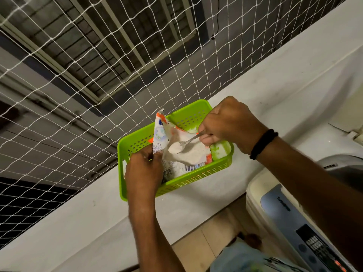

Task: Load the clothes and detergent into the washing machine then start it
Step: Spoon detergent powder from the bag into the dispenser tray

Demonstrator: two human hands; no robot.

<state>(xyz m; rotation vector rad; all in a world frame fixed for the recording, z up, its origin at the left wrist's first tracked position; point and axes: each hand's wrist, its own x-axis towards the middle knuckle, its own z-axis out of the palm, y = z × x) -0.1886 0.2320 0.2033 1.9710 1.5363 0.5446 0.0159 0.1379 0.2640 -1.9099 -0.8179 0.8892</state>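
Detergent packet (pixel 160 130) torn open, standing inside green basket (pixel 196 180) by near edge of white ledge (pixel 265 91). Left hand (pixel 144 171) pinching packet's torn flap, fingers curled. Right hand (pixel 229 124) closed round metal spoon (pixel 182 144), bowl heaped with white powder inside packet mouth. Washing machine (pixel 284 216) below ledge, lower right.

One marking is legible: "500 g", in dark type on the white outer face of the detergent packet (pixel 159 134), low on its left flap. Lines of small print below it are too fine to read. A blue logo patch near the packet's top and blue lettering along its near edge are illegible. The control panel (pixel 290 218) of the washing machine (pixel 259 190), near right, bears one dark word, sideways and blurred, unreadable.
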